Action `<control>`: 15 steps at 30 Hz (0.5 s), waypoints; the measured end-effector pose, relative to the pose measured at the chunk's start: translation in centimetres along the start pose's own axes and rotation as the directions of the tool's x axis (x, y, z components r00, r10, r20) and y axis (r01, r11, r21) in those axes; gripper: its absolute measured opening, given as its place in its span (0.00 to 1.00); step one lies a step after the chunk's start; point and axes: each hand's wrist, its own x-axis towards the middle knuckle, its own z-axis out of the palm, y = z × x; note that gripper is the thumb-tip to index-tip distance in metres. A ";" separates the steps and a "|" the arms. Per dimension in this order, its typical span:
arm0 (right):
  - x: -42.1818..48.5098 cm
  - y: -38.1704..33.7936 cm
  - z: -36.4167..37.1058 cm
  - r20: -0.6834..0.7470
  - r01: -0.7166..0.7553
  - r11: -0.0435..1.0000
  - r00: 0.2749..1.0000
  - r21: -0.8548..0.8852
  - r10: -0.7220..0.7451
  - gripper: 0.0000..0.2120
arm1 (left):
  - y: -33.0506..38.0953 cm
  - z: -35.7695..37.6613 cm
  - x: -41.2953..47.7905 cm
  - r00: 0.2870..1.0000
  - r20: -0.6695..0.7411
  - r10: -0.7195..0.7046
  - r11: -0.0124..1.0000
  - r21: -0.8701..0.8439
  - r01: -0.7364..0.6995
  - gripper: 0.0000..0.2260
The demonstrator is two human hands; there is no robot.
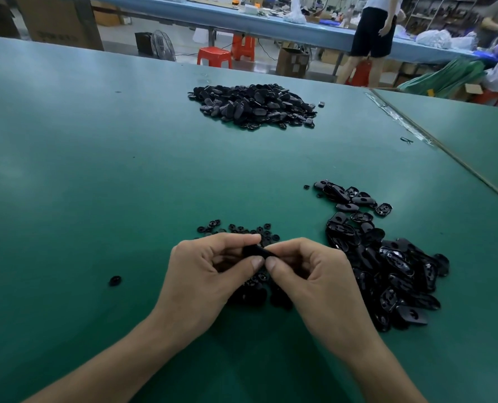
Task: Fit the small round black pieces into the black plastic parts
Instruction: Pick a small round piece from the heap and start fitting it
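Note:
My left hand (207, 269) and my right hand (309, 271) meet at the fingertips over the green table (96, 184). Together they pinch one black plastic part (256, 251), mostly hidden by the fingers. Whether a round piece sits in it cannot be told. Under and just beyond the hands lies a scatter of small round black pieces (242, 229). One stray round piece (115, 280) lies alone to the left. A loose heap of black plastic parts (387, 263) spreads to the right of my right hand.
A larger pile of black parts (256, 107) sits far up the table. A taped seam (399, 120) joins a second table at the right. Beyond the far edge stand red stools (214, 57), a fan (162, 46), cardboard boxes and a person (372, 33).

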 end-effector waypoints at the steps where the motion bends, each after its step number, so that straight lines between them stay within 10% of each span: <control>1: 0.0 0.0 0.0 -0.002 -0.008 1.000 1.000 0.008 0.008 0.06 | 0.0 0.0 0.0 1.000 0.000 0.001 1.000 -0.003 -0.001 0.15; 15: -0.3 -0.3 -0.3 0.022 0.022 0.999 1.000 -0.039 -0.022 0.09 | 0.0 -0.1 -0.3 0.998 -0.056 0.030 0.998 0.051 -0.027 0.12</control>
